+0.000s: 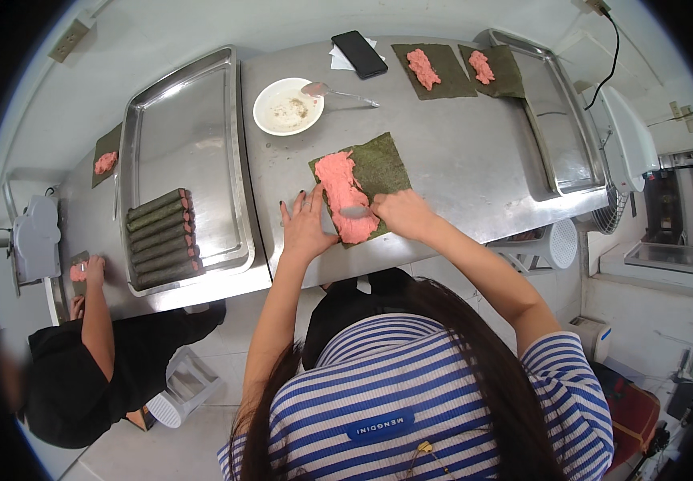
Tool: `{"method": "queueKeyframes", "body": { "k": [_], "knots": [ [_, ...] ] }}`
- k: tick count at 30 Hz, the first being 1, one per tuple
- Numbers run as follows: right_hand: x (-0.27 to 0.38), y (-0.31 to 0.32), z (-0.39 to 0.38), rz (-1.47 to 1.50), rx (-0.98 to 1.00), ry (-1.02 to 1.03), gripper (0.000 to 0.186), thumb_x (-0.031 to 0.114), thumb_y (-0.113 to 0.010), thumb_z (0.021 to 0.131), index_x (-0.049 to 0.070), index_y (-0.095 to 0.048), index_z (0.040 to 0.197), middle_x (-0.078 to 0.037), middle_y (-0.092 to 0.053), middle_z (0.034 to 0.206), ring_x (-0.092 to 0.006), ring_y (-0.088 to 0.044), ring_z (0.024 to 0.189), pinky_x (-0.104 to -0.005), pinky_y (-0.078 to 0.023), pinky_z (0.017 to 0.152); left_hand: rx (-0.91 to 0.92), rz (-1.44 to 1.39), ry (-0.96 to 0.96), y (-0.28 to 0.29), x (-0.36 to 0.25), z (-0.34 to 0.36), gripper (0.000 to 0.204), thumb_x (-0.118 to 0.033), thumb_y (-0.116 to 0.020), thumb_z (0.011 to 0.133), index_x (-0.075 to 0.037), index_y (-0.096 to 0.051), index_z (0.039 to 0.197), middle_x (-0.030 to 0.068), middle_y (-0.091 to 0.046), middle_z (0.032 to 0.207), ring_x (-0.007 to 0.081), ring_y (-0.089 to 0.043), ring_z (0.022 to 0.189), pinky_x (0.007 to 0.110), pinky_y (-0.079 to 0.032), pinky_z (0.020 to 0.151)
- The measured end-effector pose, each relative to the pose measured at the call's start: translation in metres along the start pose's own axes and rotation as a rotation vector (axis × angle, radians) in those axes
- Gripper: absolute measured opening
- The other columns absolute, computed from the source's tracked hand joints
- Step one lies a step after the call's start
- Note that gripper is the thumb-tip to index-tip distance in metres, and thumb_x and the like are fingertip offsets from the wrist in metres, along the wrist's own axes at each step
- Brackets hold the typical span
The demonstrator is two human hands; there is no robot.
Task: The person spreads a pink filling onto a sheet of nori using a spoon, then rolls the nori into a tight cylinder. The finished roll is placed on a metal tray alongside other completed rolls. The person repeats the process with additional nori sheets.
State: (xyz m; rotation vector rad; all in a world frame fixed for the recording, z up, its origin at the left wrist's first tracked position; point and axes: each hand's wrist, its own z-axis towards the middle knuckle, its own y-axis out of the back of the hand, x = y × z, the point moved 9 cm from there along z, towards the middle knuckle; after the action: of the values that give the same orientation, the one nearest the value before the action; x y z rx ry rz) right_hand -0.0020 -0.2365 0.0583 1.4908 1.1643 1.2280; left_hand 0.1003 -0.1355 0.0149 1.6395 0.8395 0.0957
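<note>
A dark green seaweed sheet lies on the metal table before me, with a band of pink minced paste along its left part. Fingers spread, my left hand rests at the sheet's left edge, holding nothing. My right hand is closed around a spoon, whose bowl presses on the lower part of the paste. The spoon's handle is mostly hidden by that hand.
Behind the sheet stand a white bowl with a second spoon and a phone. Two seaweed sheets with paste lie far right, by a metal tray. Left, another tray holds several seaweed rolls; a co-worker's hand works beyond.
</note>
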Motion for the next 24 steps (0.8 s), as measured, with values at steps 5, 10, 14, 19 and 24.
{"method": "queueKeyframes", "body": {
  "k": [5, 10, 14, 19, 24],
  "knots": [
    [0.005, 0.014, 0.000, 0.033, 0.122, 0.018, 0.013, 0.013, -0.060, 0.076, 0.002, -0.066, 0.074, -0.012, -0.065, 0.084, -0.0326, -0.067, 0.075, -0.0450, -0.052, 0.063, -0.008, -0.006, -0.002, 0.002, 0.001, -0.002, 0.115, -0.033, -0.084, 0.057, -0.014, -0.018, 0.149, 0.0119, -0.044, 0.142, 0.0303, -0.031, 0.138, 0.060, -0.015, 0.112],
    [0.013, 0.025, 0.013, -0.080, -0.115, 0.254, 0.010, 0.013, -0.061, 0.076, 0.005, -0.067, 0.077, -0.007, -0.065, 0.082, -0.0260, -0.065, 0.077, -0.0412, -0.051, 0.066, -0.002, -0.013, -0.008, 0.002, -0.001, -0.001, 0.116, -0.033, -0.085, 0.057, -0.014, -0.018, 0.149, 0.0120, -0.045, 0.141, 0.0302, -0.031, 0.138, 0.060, -0.015, 0.112],
    [-0.006, 0.014, 0.034, -0.114, -0.183, 0.186, 0.010, 0.014, -0.062, 0.075, 0.005, -0.066, 0.080, -0.006, -0.065, 0.081, -0.0230, -0.064, 0.080, -0.0385, -0.051, 0.067, -0.009, -0.016, -0.007, 0.000, 0.002, -0.001, 0.120, -0.033, -0.085, 0.056, -0.015, -0.014, 0.151, 0.0129, -0.046, 0.141, 0.0307, -0.031, 0.138, 0.060, -0.015, 0.113],
    [-0.029, 0.021, 0.064, -0.158, -0.267, 0.105, 0.009, 0.013, -0.062, 0.075, 0.006, -0.065, 0.078, -0.006, -0.065, 0.084, -0.0251, -0.066, 0.079, -0.0387, -0.052, 0.066, -0.079, -0.046, -0.024, 0.000, 0.004, -0.002, 0.124, -0.035, -0.085, 0.054, -0.011, -0.011, 0.151, 0.0135, -0.039, 0.146, 0.0309, -0.030, 0.139, 0.060, -0.015, 0.113],
    [-0.044, 0.026, 0.091, -0.162, -0.269, 0.053, 0.009, 0.011, -0.060, 0.074, 0.005, -0.066, 0.075, -0.010, -0.065, 0.086, -0.0284, -0.067, 0.076, -0.0412, -0.053, 0.064, -0.044, -0.042, -0.018, 0.000, 0.004, 0.000, 0.128, -0.037, -0.086, 0.053, -0.010, -0.008, 0.151, 0.0142, -0.037, 0.148, 0.0306, -0.028, 0.140, 0.060, -0.015, 0.113]
  ]
}}
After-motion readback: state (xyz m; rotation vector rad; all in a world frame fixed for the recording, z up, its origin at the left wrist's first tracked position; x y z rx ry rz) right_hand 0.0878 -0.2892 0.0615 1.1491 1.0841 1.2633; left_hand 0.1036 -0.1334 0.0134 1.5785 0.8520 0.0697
